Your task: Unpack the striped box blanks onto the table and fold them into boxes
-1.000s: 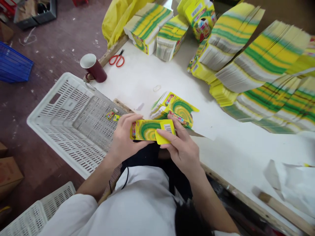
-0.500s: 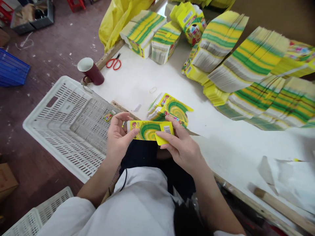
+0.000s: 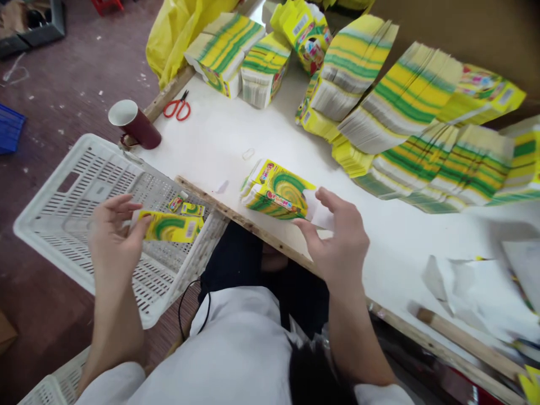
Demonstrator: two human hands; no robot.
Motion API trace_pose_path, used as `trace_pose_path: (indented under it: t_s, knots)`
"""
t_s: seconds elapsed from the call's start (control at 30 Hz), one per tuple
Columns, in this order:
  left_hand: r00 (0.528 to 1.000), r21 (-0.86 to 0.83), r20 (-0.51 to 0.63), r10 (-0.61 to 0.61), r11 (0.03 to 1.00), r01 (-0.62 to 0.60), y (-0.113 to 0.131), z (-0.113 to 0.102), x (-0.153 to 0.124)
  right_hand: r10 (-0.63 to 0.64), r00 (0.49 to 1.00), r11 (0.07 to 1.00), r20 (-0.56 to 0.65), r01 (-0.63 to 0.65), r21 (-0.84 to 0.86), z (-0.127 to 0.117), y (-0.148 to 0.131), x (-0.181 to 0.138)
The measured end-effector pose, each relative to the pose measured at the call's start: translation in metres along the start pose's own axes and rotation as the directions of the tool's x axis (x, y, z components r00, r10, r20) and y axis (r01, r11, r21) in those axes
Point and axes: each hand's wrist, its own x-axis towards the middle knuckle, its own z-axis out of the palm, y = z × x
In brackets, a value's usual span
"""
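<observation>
My left hand (image 3: 116, 236) pinches one end of a small yellow-and-green printed carton (image 3: 171, 226) and holds it above the white plastic basket (image 3: 63, 225). Two similar small pieces, a printed carton (image 3: 193, 210) and one with a red label (image 3: 175, 203), lie inside the basket. On the table, a short pile of flattened cartons (image 3: 278, 188) has its printed side up. My right hand (image 3: 337, 230) is at the pile's right end, thumb and fingers closed around the white flap of a carton there.
Banded stacks of flattened cartons (image 3: 405, 95) line the table's back. Red-handled scissors (image 3: 178, 109) and a maroon mug (image 3: 141, 128) are by the left edge. A rubber band (image 3: 248, 153) lies behind the pile. A wooden strip (image 3: 468, 343) and white sheets (image 3: 481, 298) are at right.
My left hand has carried the carton left, from in front of the table to above the basket. My right hand has let go of it and moved right to the pile's end.
</observation>
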Motion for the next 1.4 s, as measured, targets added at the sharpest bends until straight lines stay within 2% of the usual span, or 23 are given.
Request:
trace_pose_path:
  t_s: [0.07,0.13,0.2,0.3,0.37,0.43,0.5,0.6,0.7,0.77,0.83,0.9,0.97,1.03,1.13,1.2,1.27,1.33,1.4]
  knots:
    - [0.998,0.231,-0.018,0.068,0.971,-0.062,-0.012,-0.01,0.006,0.002,1.0,0.993,0.029,0.002,-0.118,0.002,0.009,0.002]
    - [0.995,0.26,0.023,0.098,0.96,-0.101,-0.013,-0.004,0.002,0.006,0.998,0.987,0.057,0.003,-0.16,0.007,0.012,0.003]
    - [0.987,0.112,0.141,0.078,0.989,-0.094,-0.004,0.015,-0.009,0.017,0.998,0.986,0.058,-0.007,-0.165,0.007,0.01,0.005]
    - [0.921,-0.164,0.381,0.084,0.986,-0.022,0.016,0.055,-0.029,0.035,0.999,0.987,0.037,-0.029,-0.157,-0.001,-0.002,0.008]
    - [0.853,-0.357,0.503,0.142,0.932,0.056,0.027,0.082,-0.041,0.044,0.999,0.993,0.031,-0.04,-0.107,-0.007,-0.015,0.006]
    - [0.817,-0.543,0.534,0.218,0.829,0.134,0.039,0.104,-0.051,0.039,0.996,0.999,0.082,-0.04,0.013,-0.01,-0.03,0.002]
    - [0.837,-0.677,0.493,0.238,0.71,0.197,0.053,0.119,-0.058,0.006,0.979,0.978,0.201,-0.048,0.202,-0.005,-0.046,-0.006]
    - [0.918,-0.776,0.377,0.119,0.581,0.244,0.078,0.128,-0.06,-0.038,0.94,0.84,0.339,-0.154,0.52,0.01,-0.065,-0.019]
    - [0.964,-0.833,0.267,-0.005,0.502,0.233,0.095,0.128,-0.052,-0.054,0.921,0.698,0.386,-0.242,0.674,0.024,-0.075,-0.026]
    - [0.97,-0.868,0.238,-0.05,0.438,0.235,0.098,0.128,-0.048,-0.081,0.927,0.7,0.367,-0.21,0.683,0.029,-0.075,-0.026]
    - [0.969,-0.88,0.237,-0.065,0.408,0.243,0.095,0.128,-0.048,-0.069,0.946,0.748,0.315,-0.16,0.644,0.032,-0.071,-0.023]
    - [0.968,-0.854,0.248,-0.046,0.462,0.241,0.087,0.128,-0.053,-0.012,0.957,0.781,0.289,-0.171,0.6,0.031,-0.064,-0.02]
    - [0.96,-0.788,0.278,-0.028,0.565,0.245,0.075,0.128,-0.06,0.05,0.958,0.782,0.283,-0.214,0.586,0.028,-0.057,-0.017]
    - [0.951,-0.719,0.303,-0.058,0.642,0.268,0.063,0.127,-0.066,0.071,0.961,0.779,0.268,-0.221,0.587,0.023,-0.052,-0.014]
    - [0.944,-0.688,0.312,-0.104,0.661,0.3,0.047,0.119,-0.064,0.028,0.978,0.794,0.205,-0.146,0.59,0.014,-0.049,-0.01]
    - [0.915,-0.667,0.403,-0.02,0.678,0.309,0.042,0.107,-0.054,-0.013,0.986,0.817,0.165,-0.084,0.571,0.007,-0.047,-0.007]
    - [0.861,-0.65,0.495,0.117,0.708,0.278,0.044,0.09,-0.041,-0.07,0.989,0.878,0.131,-0.002,0.479,-0.002,-0.044,-0.004]
    - [0.822,-0.639,0.528,0.214,0.738,0.218,0.051,0.069,-0.028,-0.159,0.982,0.933,0.098,0.117,0.341,-0.01,-0.04,-0.003]
    - [0.799,-0.607,0.546,0.251,0.776,0.17,0.063,0.047,-0.019,-0.27,0.959,0.949,0.083,0.25,0.194,-0.016,-0.038,-0.003]
